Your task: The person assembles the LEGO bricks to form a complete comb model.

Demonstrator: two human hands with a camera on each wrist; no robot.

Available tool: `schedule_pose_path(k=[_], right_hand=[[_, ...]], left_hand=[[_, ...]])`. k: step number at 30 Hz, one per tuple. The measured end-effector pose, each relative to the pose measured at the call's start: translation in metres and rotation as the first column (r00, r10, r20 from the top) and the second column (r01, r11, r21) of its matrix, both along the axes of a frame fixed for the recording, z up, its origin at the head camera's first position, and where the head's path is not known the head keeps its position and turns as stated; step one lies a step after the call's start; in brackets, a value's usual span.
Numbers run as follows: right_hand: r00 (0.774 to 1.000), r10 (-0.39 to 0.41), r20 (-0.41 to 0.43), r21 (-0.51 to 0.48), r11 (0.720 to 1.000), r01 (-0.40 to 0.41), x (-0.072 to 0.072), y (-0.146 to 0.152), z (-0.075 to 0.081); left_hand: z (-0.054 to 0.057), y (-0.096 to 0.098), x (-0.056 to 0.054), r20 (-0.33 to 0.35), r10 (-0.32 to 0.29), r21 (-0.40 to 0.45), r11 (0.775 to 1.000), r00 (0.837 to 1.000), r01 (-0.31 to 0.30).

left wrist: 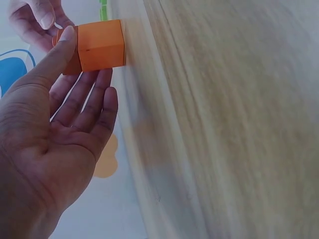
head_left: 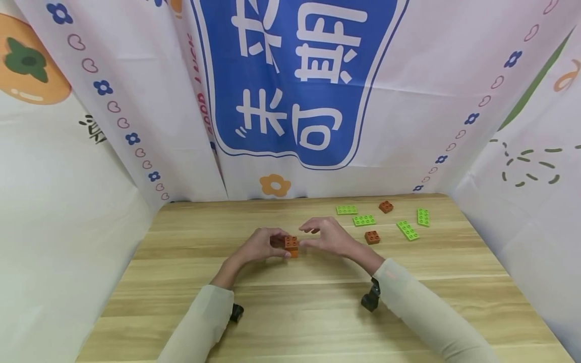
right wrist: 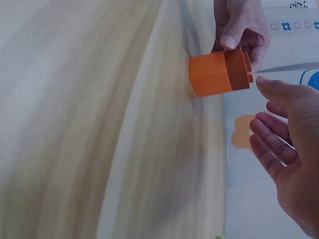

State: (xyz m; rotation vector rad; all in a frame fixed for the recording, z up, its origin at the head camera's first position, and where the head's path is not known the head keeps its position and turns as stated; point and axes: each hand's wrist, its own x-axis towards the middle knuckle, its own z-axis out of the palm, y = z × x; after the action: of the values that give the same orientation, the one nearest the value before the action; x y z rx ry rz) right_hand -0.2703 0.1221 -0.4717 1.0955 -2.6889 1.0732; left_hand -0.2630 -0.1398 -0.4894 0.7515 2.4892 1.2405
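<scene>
Left hand (head_left: 259,245) pinches a small stack (head_left: 292,246) between thumb and fingers: a brown brick (right wrist: 237,70) atop an orange block (right wrist: 208,75), seemingly already joined. Right hand (head_left: 331,238), fingers loosely parted, holds nothing just beside it. On the table's (head_left: 299,317) right, four green bricks (head_left: 364,220) and two brown bricks (head_left: 372,237) lie unattached.

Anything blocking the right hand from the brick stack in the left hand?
Nothing visible stands between the right hand and the brick stack; the nearest loose brick lies to the right of that hand.
</scene>
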Motion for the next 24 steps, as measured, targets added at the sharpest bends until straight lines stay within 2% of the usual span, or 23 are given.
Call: schedule_pose_path(k=[5, 19, 24], right_hand=[[1.000, -0.008, -0.008, 0.004, 1.000, 0.008, -0.007, 0.011, 0.002], [1.000, -0.005, 0.023, 0.007, 1.000, 0.005, -0.023, 0.044, 0.003], [0.999, -0.020, 0.033, 0.036, 0.999, 0.019, -0.027, 0.054, 0.005]], left_hand=[[-0.002, 0.001, -0.001, 0.021, 0.020, 0.023, 1.000, 1.000, -0.020], [-0.003, 0.004, -0.002, 0.016, 0.053, 0.025, 0.998, 0.998, -0.054], [-0.002, 0.005, -0.002, 0.021, 0.064, 0.025, 0.998, 0.998, -0.065]])
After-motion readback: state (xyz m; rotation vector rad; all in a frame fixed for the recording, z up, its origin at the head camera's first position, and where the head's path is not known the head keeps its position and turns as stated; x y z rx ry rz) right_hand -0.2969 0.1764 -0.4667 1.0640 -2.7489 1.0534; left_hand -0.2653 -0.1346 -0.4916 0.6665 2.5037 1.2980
